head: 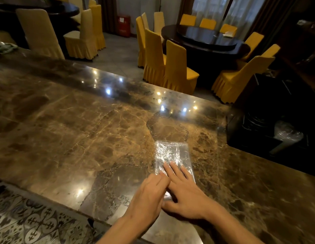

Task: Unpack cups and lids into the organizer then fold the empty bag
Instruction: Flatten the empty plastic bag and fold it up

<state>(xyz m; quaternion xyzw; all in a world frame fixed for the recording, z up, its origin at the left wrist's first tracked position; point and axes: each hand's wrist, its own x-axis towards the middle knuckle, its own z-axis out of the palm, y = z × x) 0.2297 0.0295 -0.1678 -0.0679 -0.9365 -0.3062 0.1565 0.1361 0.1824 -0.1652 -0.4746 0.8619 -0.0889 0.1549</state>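
On the glossy brown marble worktop (100, 131), near its front edge, lies the flattened clear crinkled plastic bag (172, 154), long axis running away from the person. Both hands sit on its near end: left hand (148, 198) flat, fingers together, pressing the left edge; right hand (186, 192) flat with fingers fanned out across the film. Neither grip pinches anything, just palm-down pressure, probably to squeeze air out and stop the slippery film sliding on polished stone before a crease. Bag looks empty and already narrowed, so I'd judge unpacking done and folding underway. Dark black organizer (255, 136) sits at the right, well apart from the bag; stacked dark round things inside look like lids, plus something wrapped in clear plastic (287, 133), too dim to say what. Next move likely needs one hand anchoring while the other turns the far end over. Risk: film springs back open if pressure lifts. Yellow-covered chairs (172, 67) stand beyond the worktop.
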